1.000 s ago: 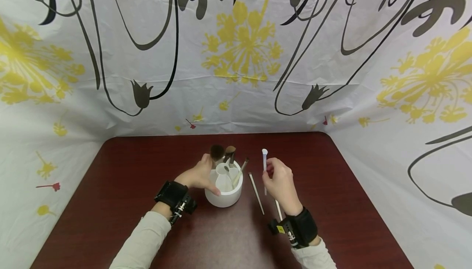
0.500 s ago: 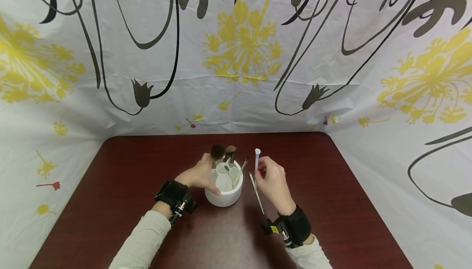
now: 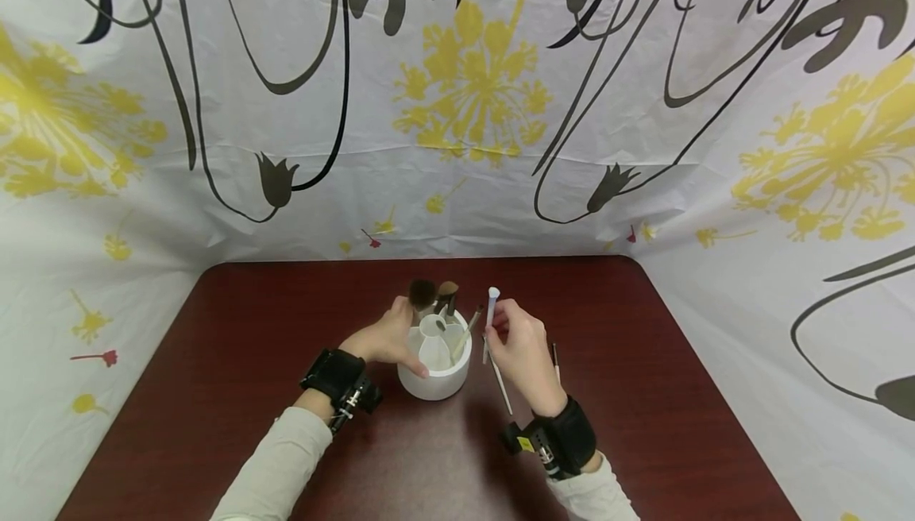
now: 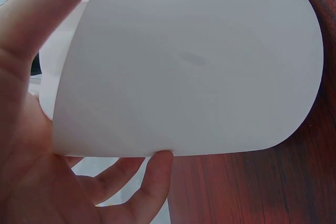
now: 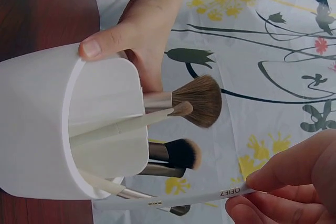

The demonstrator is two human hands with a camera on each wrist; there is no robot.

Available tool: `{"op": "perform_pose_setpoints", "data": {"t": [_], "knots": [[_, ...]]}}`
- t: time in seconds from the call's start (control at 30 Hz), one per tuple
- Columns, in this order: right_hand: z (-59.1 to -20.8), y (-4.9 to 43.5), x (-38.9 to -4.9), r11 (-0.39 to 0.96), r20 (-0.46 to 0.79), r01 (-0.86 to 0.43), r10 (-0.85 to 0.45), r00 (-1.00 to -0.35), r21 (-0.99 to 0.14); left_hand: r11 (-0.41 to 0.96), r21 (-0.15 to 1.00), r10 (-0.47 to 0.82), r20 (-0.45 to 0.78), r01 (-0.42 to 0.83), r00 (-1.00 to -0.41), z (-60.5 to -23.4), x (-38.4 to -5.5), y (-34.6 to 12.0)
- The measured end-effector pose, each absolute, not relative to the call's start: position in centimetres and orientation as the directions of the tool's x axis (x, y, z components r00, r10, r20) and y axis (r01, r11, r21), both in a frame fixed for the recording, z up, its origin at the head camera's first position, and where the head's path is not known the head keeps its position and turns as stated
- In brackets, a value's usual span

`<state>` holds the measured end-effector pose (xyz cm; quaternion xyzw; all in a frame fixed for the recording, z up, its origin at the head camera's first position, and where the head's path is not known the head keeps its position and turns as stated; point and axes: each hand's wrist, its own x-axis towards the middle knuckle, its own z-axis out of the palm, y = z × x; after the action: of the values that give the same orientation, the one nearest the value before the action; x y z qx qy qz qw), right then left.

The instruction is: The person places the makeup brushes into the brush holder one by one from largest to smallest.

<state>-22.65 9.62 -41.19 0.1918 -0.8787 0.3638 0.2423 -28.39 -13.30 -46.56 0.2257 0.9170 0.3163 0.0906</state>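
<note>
My left hand [image 3: 386, 340] grips a white round brush holder [image 3: 433, 387], thumb at its near rim and fingers round the far side. In the left wrist view the holder's smooth wall [image 4: 194, 77] fills most of the frame. Several makeup brushes stand in its compartments, among them a large fluffy brush [image 5: 202, 100] and a dark one with a tan tip [image 5: 184, 154]. My right hand [image 3: 525, 354] pinches a slim pale makeup brush [image 5: 194, 199] between thumb and fingers, just right of the holder. That brush is near upright, its white end up.
A thin brush [image 3: 503, 390] lies on the dark red wooden table [image 3: 250, 362], between the holder and my right wrist. Another brush [image 3: 555, 356] shows partly behind my right hand. A flower-patterned cloth [image 3: 457, 203] hangs behind the table.
My right hand has moved left toward the holder, carrying the pale makeup brush. My left hand keeps its hold on the brush holder, which has stayed in place.
</note>
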Motion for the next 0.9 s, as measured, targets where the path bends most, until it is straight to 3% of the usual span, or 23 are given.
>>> {"op": "perform_pose_setpoints", "data": {"t": [0.9], "knots": [[-42.3, 8.1, -23.4, 0.636, 0.579, -0.545, -0.183, -0.794, -0.546, 0.69, 0.629, 0.471, -0.014, 0.358, -0.882, -46.4, -28.2, -13.3]]}}
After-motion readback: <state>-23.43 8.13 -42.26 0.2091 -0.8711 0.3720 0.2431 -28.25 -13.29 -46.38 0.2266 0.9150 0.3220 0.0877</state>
